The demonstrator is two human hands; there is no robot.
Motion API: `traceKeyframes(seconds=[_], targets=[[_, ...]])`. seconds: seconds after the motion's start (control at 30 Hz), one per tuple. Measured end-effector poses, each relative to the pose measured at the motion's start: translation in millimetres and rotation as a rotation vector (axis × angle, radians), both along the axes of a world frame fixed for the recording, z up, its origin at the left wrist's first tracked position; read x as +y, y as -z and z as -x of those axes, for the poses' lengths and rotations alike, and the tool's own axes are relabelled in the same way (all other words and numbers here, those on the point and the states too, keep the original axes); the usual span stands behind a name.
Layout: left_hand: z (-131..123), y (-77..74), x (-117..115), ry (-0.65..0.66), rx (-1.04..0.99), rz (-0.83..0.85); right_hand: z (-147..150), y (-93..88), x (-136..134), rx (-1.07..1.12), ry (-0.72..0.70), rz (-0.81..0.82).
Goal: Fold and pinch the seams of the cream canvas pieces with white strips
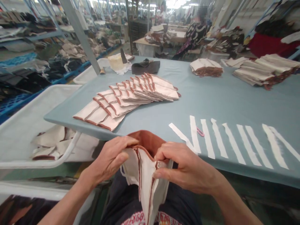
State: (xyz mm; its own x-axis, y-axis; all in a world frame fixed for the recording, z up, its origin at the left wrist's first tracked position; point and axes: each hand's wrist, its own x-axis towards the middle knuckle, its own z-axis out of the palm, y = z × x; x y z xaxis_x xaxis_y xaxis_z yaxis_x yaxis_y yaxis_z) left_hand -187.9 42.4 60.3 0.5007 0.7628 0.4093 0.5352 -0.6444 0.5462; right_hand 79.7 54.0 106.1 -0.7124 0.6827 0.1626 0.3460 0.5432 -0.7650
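Between my hands, at the table's front edge, is a sewn fabric piece [147,168], cream outside with reddish-brown lining and seams. Its top gapes and shows the brown inside. My left hand [112,156] is closed on the left side of the rim, its fingertips partly over the edge. On the right, my right hand [182,165] pinches the rim near a seam between thumb and fingers. The lower part of the piece hangs over my lap. Beyond it, a fanned stack of similar cream pieces [131,98] with brown edges lies on the blue-green table [178,107].
Several white strips [217,137] lie at the front right, with a small pink clip-like item [200,132] among them. Fabric stacks [206,67] and a dark cloth [145,66] sit farther back. A white bin [58,93] stands left. A person [197,34] is in the background.
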Motion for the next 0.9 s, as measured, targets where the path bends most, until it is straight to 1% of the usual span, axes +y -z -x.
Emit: traceKeyframes(seconds=[0.03, 0.13, 0.17, 0.2, 0.3, 0.4, 0.5, 0.67, 0.77, 0.9], targets=[[-4, -6.6, 0, 0.046, -0.049, 0.033, 2, -3.1, -1, -0.006, -0.022, -0.017], [-22, -27.4, 0, 0.261, -0.167, 0.118, 6, -10.8, -5, -0.018, -0.053, -0.062], [-27, -33.4, 0, 0.298, -0.176, 0.141, 7, -12.4, -6, -0.030, -0.050, -0.081], [-31, -38.4, -1, 0.308, -0.174, 0.163, 6, -13.6, -7, -0.044, -0.042, -0.100], [-39, -48.0, -3, 0.255, -0.116, 0.221, 2, -14.4, -9, -0.084, 0.014, -0.131], [-41, -51.5, -4, 0.224, -0.064, 0.242, 0, -12.7, -11, -0.101, 0.081, -0.105], [-44, -51.7, -1, 0.228, -0.040, 0.229, 1, -9.9, -10, -0.098, 0.119, -0.042], [-45, -48.8, 4, 0.261, -0.012, 0.190, 3, -3.2, -5, -0.051, 0.104, 0.142], [-44, -47.9, 5, 0.272, -0.009, 0.203, 2, 1.7, -3, -0.005, 0.086, 0.251], [-47, -47.2, 7, 0.286, -0.064, 0.275, 0, 6.3, 0, 0.055, 0.076, 0.304]])
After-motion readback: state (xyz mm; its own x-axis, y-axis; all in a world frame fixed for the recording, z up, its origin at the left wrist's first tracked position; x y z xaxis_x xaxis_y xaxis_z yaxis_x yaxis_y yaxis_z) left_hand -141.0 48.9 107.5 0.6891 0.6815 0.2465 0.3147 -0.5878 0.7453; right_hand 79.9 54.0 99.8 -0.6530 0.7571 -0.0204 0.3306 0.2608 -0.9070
